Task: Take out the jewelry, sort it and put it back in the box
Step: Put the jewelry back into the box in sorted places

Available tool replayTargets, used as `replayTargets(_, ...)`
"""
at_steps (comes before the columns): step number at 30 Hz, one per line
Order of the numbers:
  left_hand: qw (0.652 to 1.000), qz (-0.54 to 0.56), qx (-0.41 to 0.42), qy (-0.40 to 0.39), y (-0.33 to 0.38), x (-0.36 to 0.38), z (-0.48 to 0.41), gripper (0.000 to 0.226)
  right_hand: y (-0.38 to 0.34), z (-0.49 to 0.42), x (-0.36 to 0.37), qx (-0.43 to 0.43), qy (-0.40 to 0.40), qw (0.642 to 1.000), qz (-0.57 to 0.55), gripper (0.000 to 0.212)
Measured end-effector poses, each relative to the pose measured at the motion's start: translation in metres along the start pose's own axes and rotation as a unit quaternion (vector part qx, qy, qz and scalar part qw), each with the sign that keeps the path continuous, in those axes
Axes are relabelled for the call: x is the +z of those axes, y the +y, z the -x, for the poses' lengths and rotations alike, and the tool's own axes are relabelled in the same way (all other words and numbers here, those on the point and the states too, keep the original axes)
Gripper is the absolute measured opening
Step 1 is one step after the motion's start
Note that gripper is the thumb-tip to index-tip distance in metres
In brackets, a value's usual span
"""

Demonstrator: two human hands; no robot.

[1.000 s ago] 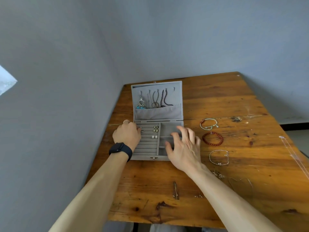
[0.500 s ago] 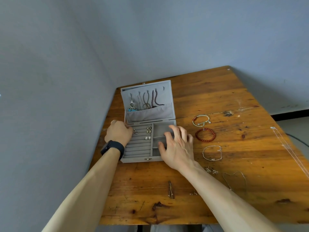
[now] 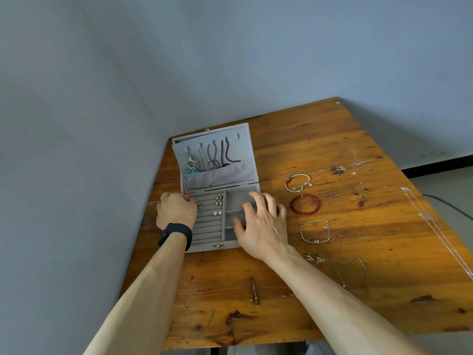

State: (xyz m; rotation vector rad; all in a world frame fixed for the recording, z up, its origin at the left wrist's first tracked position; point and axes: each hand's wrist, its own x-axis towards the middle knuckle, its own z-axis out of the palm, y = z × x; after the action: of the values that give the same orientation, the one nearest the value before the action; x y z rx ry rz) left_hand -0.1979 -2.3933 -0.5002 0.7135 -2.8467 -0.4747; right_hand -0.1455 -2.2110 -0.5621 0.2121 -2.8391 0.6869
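An open grey jewelry box (image 3: 207,245) lies on the wooden table (image 3: 332,149). Its raised lid (image 3: 243,134) holds hanging necklaces (image 3: 225,156) and a turquoise pendant (image 3: 190,166). Several small earrings (image 3: 218,201) sit in the ring rows. My left hand (image 3: 176,210), with a black watch, rests curled at the box's left edge, fingertips by a small earring (image 3: 199,204). My right hand (image 3: 261,224) lies spread over the box's right compartments, holding nothing I can see. To the right lie a white cord bracelet (image 3: 298,182), a red bead bracelet (image 3: 305,204) and a silver chain bracelet (image 3: 315,231).
Small earrings (image 3: 315,259) and a thin chain necklace (image 3: 352,271) lie right of my right forearm. A brown clip (image 3: 254,290) and tiny studs (image 3: 288,294) lie near the front edge. A long thin chain (image 3: 435,226) runs along the right edge. Grey walls meet behind the table.
The view has shifted, so the table sits lower and further right in frame. Both hands stay on the box in nearly the same places.
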Motion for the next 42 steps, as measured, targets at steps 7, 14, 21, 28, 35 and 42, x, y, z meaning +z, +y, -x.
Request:
replayTargets(7, 0.997, -0.038, 0.067, 0.021, -0.007, -0.001, 0.013, 0.034, 0.000, 0.000, 0.001, -0.003, -0.006, 1.000, 0.015, 0.046)
replayTargets(14, 0.988, -0.076, 0.128, 0.027, -0.032, 0.006, 0.027, 0.033, 0.001, 0.000, 0.003, -0.007, -0.022, 0.999, 0.031, 0.047)
replayTargets(21, 0.949, -0.128, 0.262, 0.116, -0.043, 0.011, 0.032, 0.027, 0.000, 0.000, 0.003, -0.012, -0.022, 0.999, 0.044, 0.048)
replayTargets(28, 0.922, -0.155, 0.336, 0.117, -0.047, 0.010, 0.033, 0.028, 0.000, -0.001, 0.004, -0.009, -0.027, 0.999, 0.039, 0.048)
replayTargets(35, 0.933, -0.176, 0.309, 0.058, -0.044, 0.005, 0.030, 0.036, 0.000, 0.000, 0.005, -0.008, -0.032, 0.999, 0.039, 0.049)
replayTargets(42, 0.940, -0.162, 0.296, 0.051, -0.046, 0.007, 0.032, 0.035, -0.001, 0.000, 0.003, -0.007, -0.034, 0.999, 0.032, 0.048)
